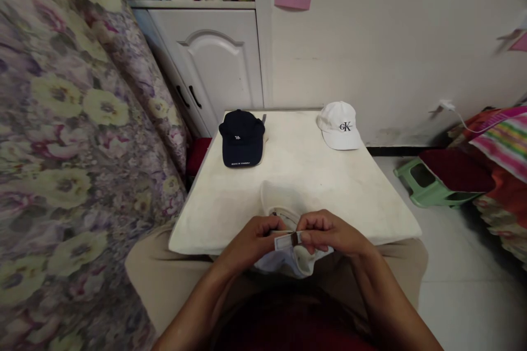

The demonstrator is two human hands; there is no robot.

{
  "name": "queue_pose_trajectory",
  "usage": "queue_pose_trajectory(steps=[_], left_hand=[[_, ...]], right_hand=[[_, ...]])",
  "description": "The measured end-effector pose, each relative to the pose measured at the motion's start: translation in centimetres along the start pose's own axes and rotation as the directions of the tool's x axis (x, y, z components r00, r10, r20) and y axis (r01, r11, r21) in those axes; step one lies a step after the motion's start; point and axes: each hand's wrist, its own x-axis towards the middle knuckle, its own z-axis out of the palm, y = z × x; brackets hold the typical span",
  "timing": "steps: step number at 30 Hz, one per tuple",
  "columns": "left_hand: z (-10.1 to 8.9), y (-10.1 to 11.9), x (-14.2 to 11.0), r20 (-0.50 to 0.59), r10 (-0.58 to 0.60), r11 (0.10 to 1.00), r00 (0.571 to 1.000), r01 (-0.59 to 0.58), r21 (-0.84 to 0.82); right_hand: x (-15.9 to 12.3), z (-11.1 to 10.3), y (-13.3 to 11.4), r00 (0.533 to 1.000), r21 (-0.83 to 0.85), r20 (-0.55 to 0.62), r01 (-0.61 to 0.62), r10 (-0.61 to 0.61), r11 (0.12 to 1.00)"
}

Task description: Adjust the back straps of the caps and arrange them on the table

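Note:
A pale cap (302, 270) is held over my lap at the table's near edge, its brim pointing away from me over the tabletop. Its back strap (284, 242) with a small dark buckle faces me. My left hand (263, 233) pinches the strap on the left of the buckle. On the other side, my right hand (323, 233) has its fingers closed on the strap end beside the buckle. Both hands partly cover the cap.
On the table (329, 192), a navy cap (242, 140) lies at the back left and a white cap (340, 127) at the back right. A floral curtain (74, 164) hangs at left. A green stool (428, 189) stands at right, a white cabinet (218, 66) behind.

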Motion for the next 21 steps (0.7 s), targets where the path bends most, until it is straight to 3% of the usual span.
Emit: queue_pose_trajectory(steps=[7, 11, 15, 21], left_hand=[[0.3, 0.1, 0.1, -0.011, -0.014, 0.997, 1.0, 0.015, 0.081], [-0.7, 0.3, -0.3, 0.031, 0.027, 0.997, 0.999, -0.029, 0.075], [-1.4, 0.5, -0.7, -0.005, 0.049, 0.996, 0.999, -0.048, 0.076], [-0.4, 0.5, -0.3, 0.03, 0.036, 0.996, 0.999, -0.039, 0.079]], right_hand=[[-0.1, 0.0, 0.1, 1.0, -0.01, -0.005, -0.01, 0.01, 1.0], [-0.5, -0.3, 0.4, 0.999, 0.018, -0.048, -0.014, 0.015, 1.0], [-0.8, -0.8, 0.8, 0.998, 0.024, -0.067, -0.002, 0.004, 1.0], [-0.7, -0.7, 1.1, 0.998, 0.034, -0.061, -0.01, 0.012, 0.999]])
